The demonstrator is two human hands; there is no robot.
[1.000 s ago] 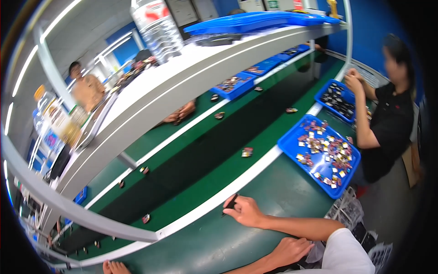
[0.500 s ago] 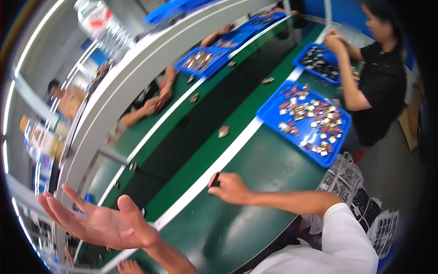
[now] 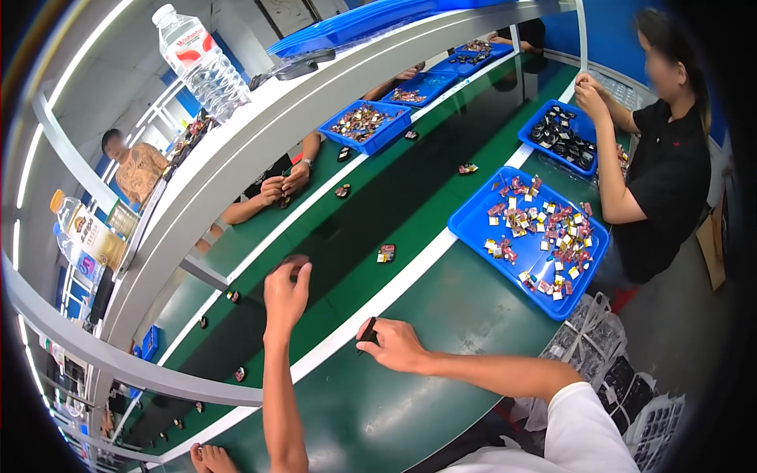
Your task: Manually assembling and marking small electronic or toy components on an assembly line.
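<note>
While the right hand (image 3: 394, 345) pinches a small dark part (image 3: 368, 333) on the bench (image 3: 410, 410), the left hand (image 3: 286, 292), grip loosely curled and seemingly empty, reaches over the dark belt (image 3: 355, 229), so picking looks underway.

A tray (image 3: 473, 206) of small parts sits on the desk (image 3: 441, 410) at its right edge, a second tray (image 3: 530, 130) behind it. A lone part (image 3: 385, 253) lies mid-belt (image 3: 410, 197) (left of the near tray). A bottle (image 3: 199, 61) stands on the shelf (image 3: 260, 130) above.
</note>
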